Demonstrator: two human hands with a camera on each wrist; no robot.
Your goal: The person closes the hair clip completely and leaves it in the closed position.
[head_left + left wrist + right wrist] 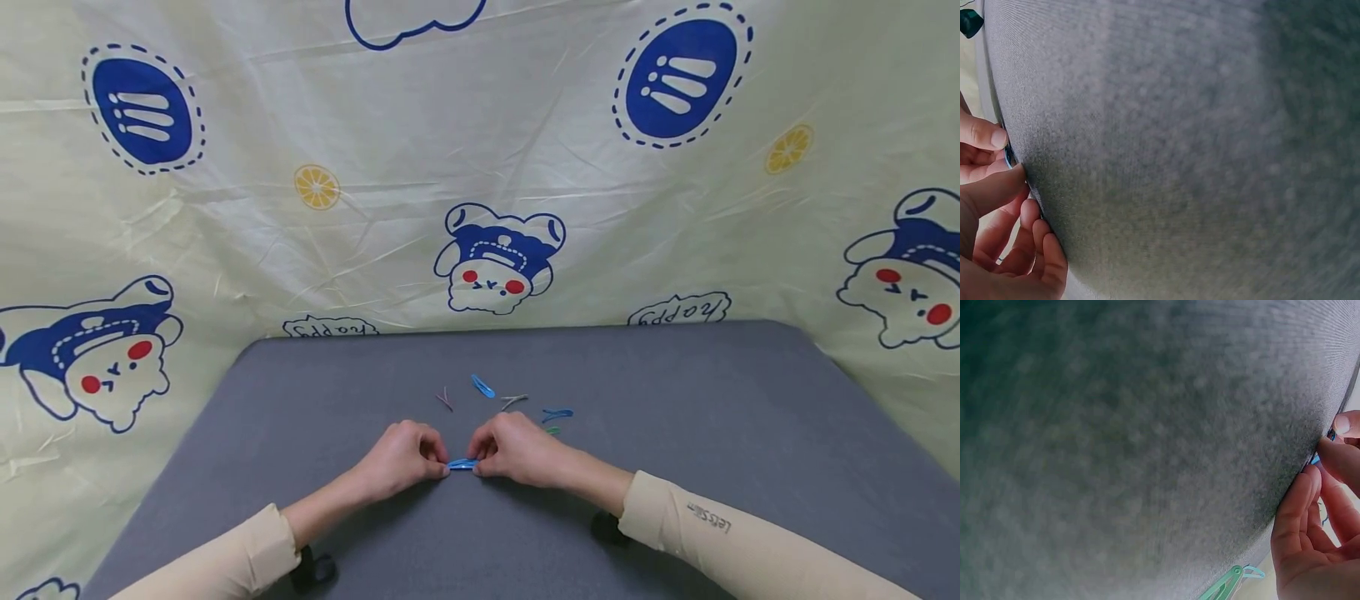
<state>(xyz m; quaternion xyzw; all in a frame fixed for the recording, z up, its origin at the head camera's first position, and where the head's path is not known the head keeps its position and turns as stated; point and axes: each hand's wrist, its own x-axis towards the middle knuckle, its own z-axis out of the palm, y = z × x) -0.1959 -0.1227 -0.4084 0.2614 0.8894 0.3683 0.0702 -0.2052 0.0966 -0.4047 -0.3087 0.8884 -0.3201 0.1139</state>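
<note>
Between my two hands, low over the grey table, lies a blue snap hair clip [462, 464], seen side-on in the head view. My left hand [408, 454] pinches its left end between thumb and fingers. At the right end, the thumb and fingertips of my right hand [521, 450] grip it in the same way. Both wrist views show the fingertips close together at the table surface, hiding most of the clip; only a sliver of blue clip [1315, 459] shows in the right wrist view.
Beyond the hands lie a purplish open clip [446, 399], a bright blue clip [483, 386], a grey open clip [514, 401] and a darker blue clip [557, 413]. A green clip [552, 431] sits just behind the right hand. A patterned cloth [390, 250] hangs behind the table [337, 367].
</note>
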